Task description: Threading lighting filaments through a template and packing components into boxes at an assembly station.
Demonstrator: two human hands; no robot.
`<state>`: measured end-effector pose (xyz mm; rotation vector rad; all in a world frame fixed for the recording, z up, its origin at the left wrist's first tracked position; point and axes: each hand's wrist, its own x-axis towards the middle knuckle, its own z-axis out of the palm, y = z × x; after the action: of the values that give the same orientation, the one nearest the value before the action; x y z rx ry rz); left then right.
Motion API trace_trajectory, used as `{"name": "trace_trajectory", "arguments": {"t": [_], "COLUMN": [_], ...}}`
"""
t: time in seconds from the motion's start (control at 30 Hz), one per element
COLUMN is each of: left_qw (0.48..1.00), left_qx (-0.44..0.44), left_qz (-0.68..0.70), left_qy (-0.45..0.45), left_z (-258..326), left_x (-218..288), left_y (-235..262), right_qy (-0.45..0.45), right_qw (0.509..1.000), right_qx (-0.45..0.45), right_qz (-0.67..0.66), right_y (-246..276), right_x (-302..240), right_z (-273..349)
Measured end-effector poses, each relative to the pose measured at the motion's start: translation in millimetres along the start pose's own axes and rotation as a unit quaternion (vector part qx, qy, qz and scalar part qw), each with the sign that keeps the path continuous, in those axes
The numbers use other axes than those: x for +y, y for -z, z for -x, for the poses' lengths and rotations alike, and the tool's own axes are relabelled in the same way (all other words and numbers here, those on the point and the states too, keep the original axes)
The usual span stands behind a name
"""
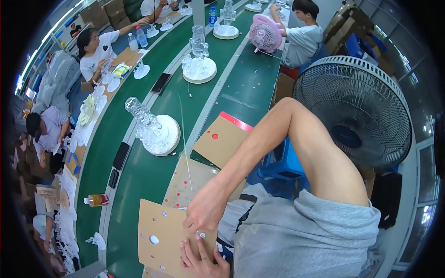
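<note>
A brown cardboard panel lies in front of me, with a larger hole and small round pale pieces set in it. My left hand rests on its near part, fingers stretched out and apart. One fingertip is beside a round pale piece. Just above the panel, my right hand is closed, its fingertips pressed together close to the surface. What they pinch, if anything, is hidden. A thin pale strand runs over the green belt toward my right hand; whether it is held there is unclear.
Another cardboard panel with a red edge and a red-dotted board lie beyond. Clear figures on round white bases stand on the green belt. A large black fan stands beside me. Several people sit along the line.
</note>
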<state>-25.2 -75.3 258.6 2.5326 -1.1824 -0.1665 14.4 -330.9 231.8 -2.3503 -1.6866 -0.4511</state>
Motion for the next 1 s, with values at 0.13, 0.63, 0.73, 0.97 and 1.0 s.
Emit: {"name": "trace_trajectory", "arguments": {"t": [0.13,0.63,0.73,0.97,1.0], "left_qw": [0.999,0.998,0.996,0.99,0.99], "left_qx": [0.028,0.02,0.034,0.072,0.074], "left_qz": [-0.023,0.062,0.077,0.119,0.118], "left_qy": [-0.011,0.026,0.014,0.003,0.002], "left_z": [11.3,6.5,9.4,10.2,10.2], "left_x": [-14.3,-22.0,-26.0,-32.1,-32.4], "left_y": [-14.0,-4.8,-4.3,-10.5,-10.3], "right_qy": [-0.035,-0.134,-0.13,-0.134,-0.137], "right_qw": [0.995,0.988,0.989,0.989,0.989], "right_qx": [-0.048,-0.037,-0.026,-0.027,-0.031], "right_qz": [-0.085,-0.073,-0.059,-0.05,-0.05], "right_y": [-19.3,-1.7,3.3,4.8,3.6], "right_x": [1.1,-21.6,-21.4,-22.2,-21.7], "right_z": [-1.8,-10.4,-11.1,-14.3,-16.8]}}
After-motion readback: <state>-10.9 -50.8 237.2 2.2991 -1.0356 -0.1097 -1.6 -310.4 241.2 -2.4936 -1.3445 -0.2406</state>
